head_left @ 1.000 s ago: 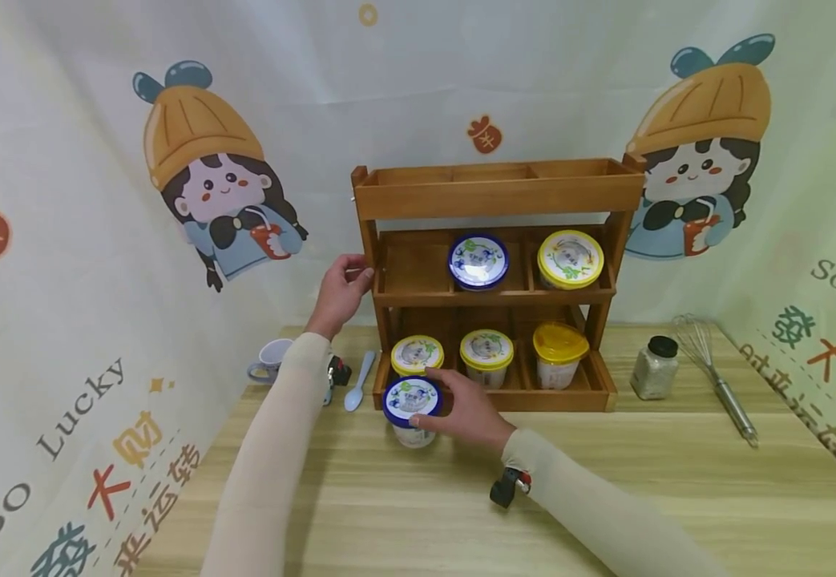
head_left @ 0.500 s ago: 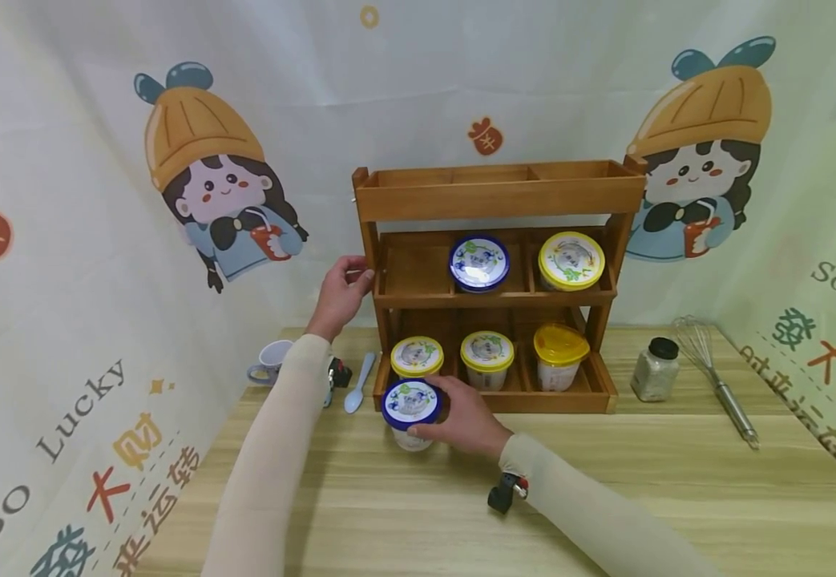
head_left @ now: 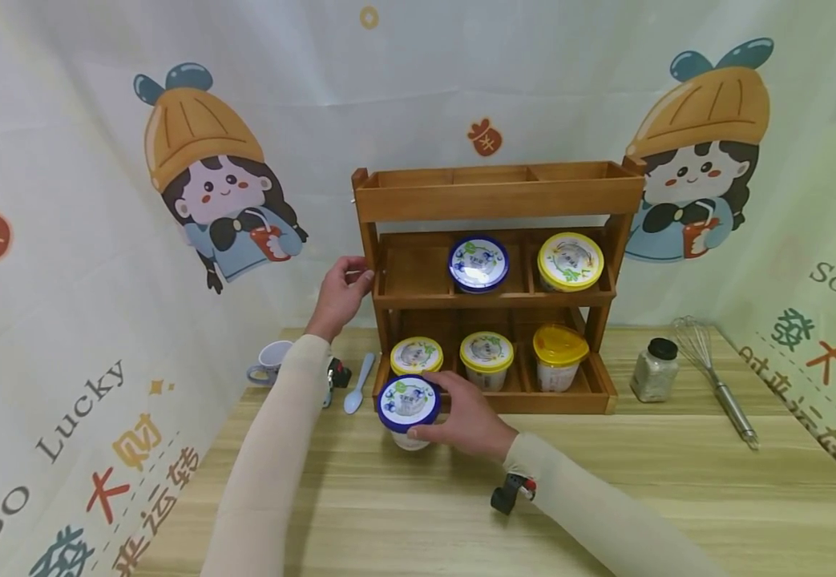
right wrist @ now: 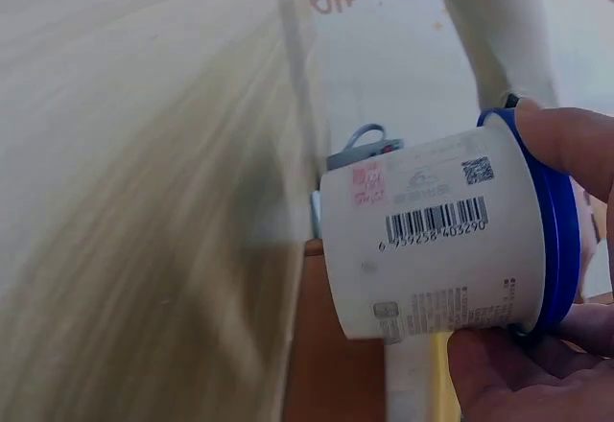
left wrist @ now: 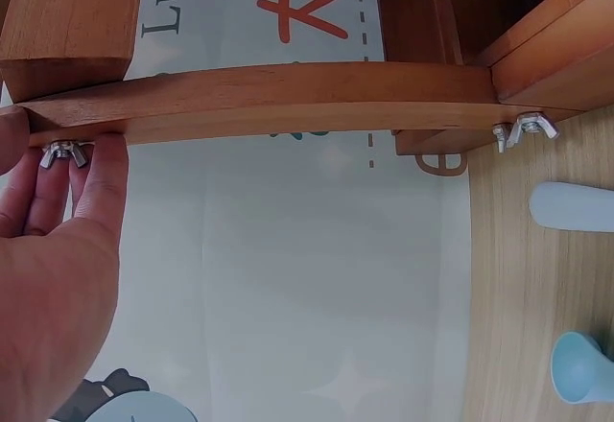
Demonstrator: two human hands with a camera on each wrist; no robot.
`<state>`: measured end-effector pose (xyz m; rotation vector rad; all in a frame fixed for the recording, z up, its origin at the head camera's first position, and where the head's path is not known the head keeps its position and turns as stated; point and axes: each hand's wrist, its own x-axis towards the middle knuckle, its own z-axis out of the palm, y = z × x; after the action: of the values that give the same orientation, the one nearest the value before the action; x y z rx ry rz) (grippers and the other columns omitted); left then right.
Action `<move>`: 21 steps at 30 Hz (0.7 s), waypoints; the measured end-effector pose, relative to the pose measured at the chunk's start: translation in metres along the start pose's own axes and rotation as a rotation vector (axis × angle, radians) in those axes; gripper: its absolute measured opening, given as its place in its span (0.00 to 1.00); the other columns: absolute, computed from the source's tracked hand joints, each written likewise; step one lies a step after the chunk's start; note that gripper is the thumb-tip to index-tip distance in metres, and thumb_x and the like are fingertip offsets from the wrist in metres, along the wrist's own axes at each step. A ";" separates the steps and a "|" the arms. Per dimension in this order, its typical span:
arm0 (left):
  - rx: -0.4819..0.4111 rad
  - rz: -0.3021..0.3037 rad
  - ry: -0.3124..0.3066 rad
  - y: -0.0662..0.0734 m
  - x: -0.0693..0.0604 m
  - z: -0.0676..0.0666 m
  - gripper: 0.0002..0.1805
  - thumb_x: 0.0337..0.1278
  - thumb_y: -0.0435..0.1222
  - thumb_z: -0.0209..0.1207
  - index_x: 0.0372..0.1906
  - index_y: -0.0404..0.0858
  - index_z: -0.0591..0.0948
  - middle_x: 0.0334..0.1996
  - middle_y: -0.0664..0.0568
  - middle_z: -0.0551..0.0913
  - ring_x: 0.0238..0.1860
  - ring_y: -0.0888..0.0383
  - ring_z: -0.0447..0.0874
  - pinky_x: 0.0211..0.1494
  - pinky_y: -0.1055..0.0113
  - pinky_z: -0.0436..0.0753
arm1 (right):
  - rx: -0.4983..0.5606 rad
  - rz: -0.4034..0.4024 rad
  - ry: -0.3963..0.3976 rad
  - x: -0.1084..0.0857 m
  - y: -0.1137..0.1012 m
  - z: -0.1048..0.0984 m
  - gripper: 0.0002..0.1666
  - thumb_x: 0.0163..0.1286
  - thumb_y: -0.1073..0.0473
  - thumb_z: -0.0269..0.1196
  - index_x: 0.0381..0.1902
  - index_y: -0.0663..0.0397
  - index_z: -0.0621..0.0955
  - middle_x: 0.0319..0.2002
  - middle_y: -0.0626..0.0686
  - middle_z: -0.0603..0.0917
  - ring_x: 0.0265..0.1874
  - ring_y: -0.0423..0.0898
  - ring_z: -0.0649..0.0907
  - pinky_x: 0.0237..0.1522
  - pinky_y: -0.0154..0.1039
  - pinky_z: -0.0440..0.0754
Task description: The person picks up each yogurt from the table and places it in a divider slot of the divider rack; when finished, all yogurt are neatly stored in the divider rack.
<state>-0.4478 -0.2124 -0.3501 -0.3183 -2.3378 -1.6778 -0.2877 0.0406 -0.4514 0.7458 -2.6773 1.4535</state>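
Note:
My right hand [head_left: 470, 421] grips a white paper tub with a blue lid [head_left: 409, 403], thumb and fingers around the lid rim. The tub is in front of the lower left compartment of the wooden rack [head_left: 500, 200]. The right wrist view shows a barcode on the side of this tub [right wrist: 432, 240]; its base appears off the table. My left hand [head_left: 341, 295] holds the rack's left side post [left wrist: 259, 105], thumb and fingertips at its edges near a wing nut [left wrist: 65, 152]. A yellow-lidded tub [head_left: 418, 355] sits behind the held one, partly hidden.
The lower shelf also bears another yellow-lidded tub [head_left: 486, 353] and a cup with a yellow lid [head_left: 560, 344]. Above stand a blue-lidded tub [head_left: 478, 264] and a yellow-lidded tub [head_left: 571, 260]. Nearby lie a mug [head_left: 271, 358], spoon [head_left: 358, 389], jar [head_left: 654, 371] and whisk [head_left: 720, 393].
The held tub has shifted slightly left and its lid has turned and tipped a little in my right hand. My left hand stays at the rack's post.

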 end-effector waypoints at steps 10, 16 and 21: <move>0.009 -0.011 0.005 0.000 0.001 0.001 0.21 0.81 0.39 0.56 0.71 0.38 0.73 0.68 0.41 0.77 0.69 0.44 0.77 0.71 0.51 0.84 | -0.002 -0.072 0.045 -0.002 -0.016 -0.016 0.56 0.54 0.45 0.84 0.77 0.53 0.72 0.68 0.53 0.80 0.66 0.53 0.80 0.72 0.57 0.79; 0.012 -0.024 0.005 0.000 0.001 0.001 0.22 0.81 0.40 0.56 0.72 0.39 0.72 0.69 0.42 0.76 0.70 0.45 0.77 0.71 0.52 0.83 | 0.071 -0.122 0.038 -0.002 -0.027 -0.031 0.54 0.57 0.51 0.83 0.77 0.56 0.70 0.69 0.55 0.78 0.63 0.52 0.82 0.66 0.48 0.86; 0.018 -0.027 0.004 -0.001 0.001 0.001 0.22 0.81 0.40 0.56 0.72 0.40 0.72 0.69 0.42 0.76 0.70 0.46 0.77 0.72 0.51 0.83 | 0.018 -0.169 0.061 0.001 -0.038 -0.044 0.56 0.57 0.49 0.82 0.79 0.56 0.69 0.71 0.56 0.76 0.66 0.54 0.80 0.69 0.53 0.83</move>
<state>-0.4494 -0.2113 -0.3508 -0.2811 -2.3628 -1.6673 -0.2828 0.0574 -0.3960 0.8891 -2.4913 1.4369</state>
